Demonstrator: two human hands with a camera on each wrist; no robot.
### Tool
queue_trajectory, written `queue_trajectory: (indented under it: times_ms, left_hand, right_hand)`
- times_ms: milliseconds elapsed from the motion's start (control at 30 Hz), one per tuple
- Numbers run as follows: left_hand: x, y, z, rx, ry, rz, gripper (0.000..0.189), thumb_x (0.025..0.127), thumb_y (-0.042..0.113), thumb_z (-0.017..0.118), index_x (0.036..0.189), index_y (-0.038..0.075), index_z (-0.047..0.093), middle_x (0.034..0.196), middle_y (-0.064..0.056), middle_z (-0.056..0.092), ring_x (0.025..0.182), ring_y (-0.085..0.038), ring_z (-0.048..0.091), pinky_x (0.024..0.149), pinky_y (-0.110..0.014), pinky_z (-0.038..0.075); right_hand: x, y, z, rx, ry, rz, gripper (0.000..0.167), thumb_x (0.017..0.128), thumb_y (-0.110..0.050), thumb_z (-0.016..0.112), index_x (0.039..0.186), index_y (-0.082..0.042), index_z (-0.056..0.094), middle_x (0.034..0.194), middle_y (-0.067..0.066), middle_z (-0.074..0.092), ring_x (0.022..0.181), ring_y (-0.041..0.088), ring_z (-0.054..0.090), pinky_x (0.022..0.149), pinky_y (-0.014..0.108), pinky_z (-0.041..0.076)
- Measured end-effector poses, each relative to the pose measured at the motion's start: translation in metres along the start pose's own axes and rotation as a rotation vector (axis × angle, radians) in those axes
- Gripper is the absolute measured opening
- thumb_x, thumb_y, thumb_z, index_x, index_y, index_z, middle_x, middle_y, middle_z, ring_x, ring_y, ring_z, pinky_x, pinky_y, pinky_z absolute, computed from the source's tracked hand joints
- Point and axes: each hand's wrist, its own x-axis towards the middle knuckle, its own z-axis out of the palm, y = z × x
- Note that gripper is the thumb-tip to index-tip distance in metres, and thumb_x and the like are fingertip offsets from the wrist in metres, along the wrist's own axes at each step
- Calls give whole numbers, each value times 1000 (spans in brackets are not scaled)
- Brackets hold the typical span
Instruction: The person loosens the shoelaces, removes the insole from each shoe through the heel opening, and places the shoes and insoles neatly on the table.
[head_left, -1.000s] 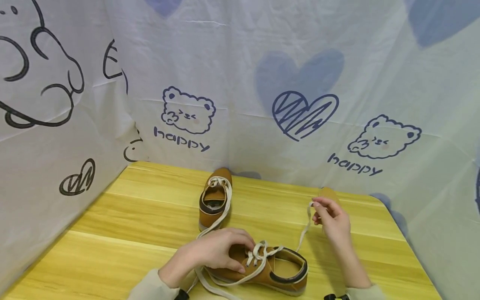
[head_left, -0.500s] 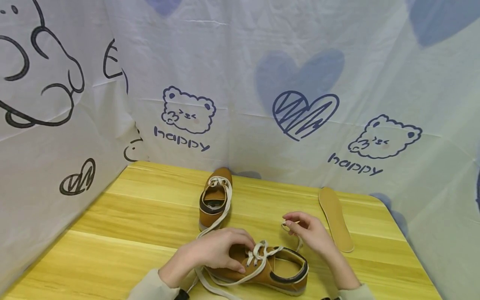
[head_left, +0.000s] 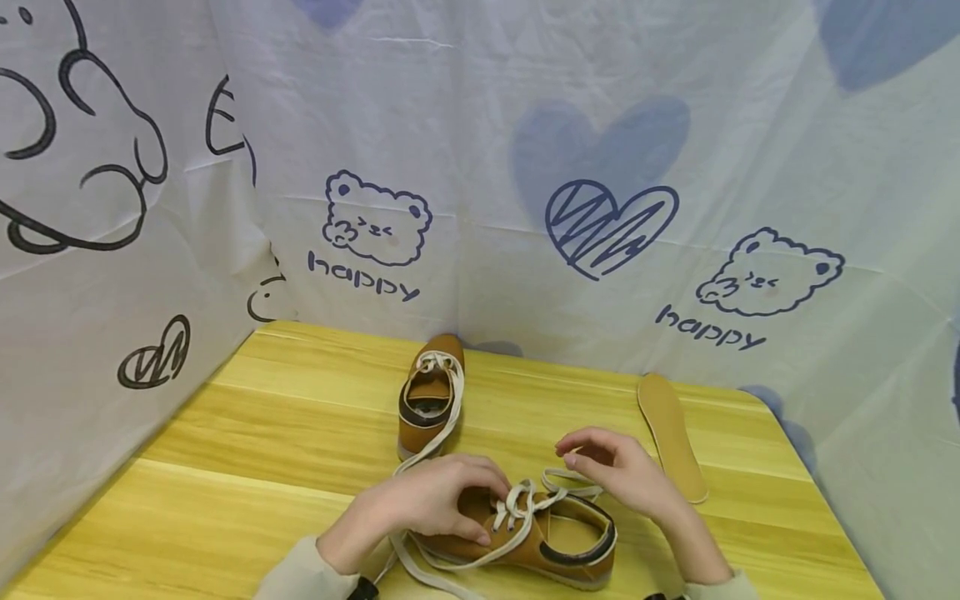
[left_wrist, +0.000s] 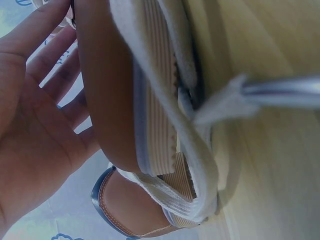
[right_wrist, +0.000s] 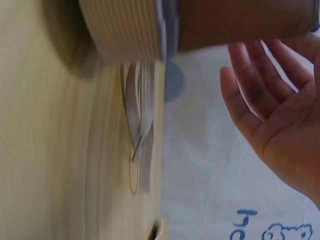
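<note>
A brown lace-up shoe point(head_left: 558, 567) lies with its toe to the left, its heel to the right and a dark trim round its opening. My left hand point(head_left: 435, 500) grips its toe end, thumb on the near side and fingers over the far side. The shoe's white lace point(head_left: 517, 535) crosses the upper in loose loops and trails to the left. My right hand point(head_left: 626, 473) hovers by the far side of the heel, fingers loosely bent, holding nothing. Below its fingertips, a slack stretch of lace lies beside the opening. In the left wrist view, a lace tip point(left_wrist: 280, 92) hangs close to the camera.
A second brown shoe point(head_left: 415, 435) stands behind, toe toward the wall, its white lace running forward to my left hand. A tan insole point(head_left: 670, 433) lies at the back right of the yellow wooden table point(head_left: 247, 450). Printed white sheets point(head_left: 480, 275) hang behind and at the sides.
My right hand has come left and down from beside the insole toward the shoe and let go of the lace, which has dropped beside the opening. My left hand has stayed put.
</note>
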Motion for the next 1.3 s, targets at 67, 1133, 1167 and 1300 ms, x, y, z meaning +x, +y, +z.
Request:
queue_trajectory:
  times_ms: [67, 1133, 1167, 1300]
  left_hand:
    - [0, 0, 0, 0, 0, 0, 41, 86, 31, 87, 123, 24, 72, 129, 14, 65, 120, -4, 59, 106, -27, 48]
    - [1, 0, 0, 12, 8, 13, 41, 85, 31, 89, 122, 25, 72, 128, 15, 66, 120, -1, 59, 106, -26, 48]
    - [1, 0, 0, 11, 8, 13, 41, 85, 31, 89, 122, 25, 72, 128, 15, 66, 120, -1, 59, 106, -26, 48]
    - [1, -1, 0, 1, 8, 12, 40, 85, 31, 88, 122, 26, 72, 127, 16, 65, 119, -1, 59, 105, -25, 48]
  right_hand:
    - [1, -2, 3, -8, -58, -62, 19, 102, -19, 68, 117, -8, 74, 113, 10, 74, 97, 21, 72, 83, 30, 59]
    - [-1, -21, 26, -18, -285, -333, 10, 103, -17, 67, 109, -18, 75, 113, 0, 74, 108, 16, 68, 97, 39, 56]
    - [-1, -21, 26, -18, -284, -328, 10, 103, -17, 67, 108, -19, 75, 113, 0, 74, 107, 16, 68, 97, 39, 56]
    - [-2, -22, 27, -35, -285, -316, 10, 102, -21, 68, 109, -19, 75, 112, -2, 74, 106, 14, 68, 95, 38, 56]
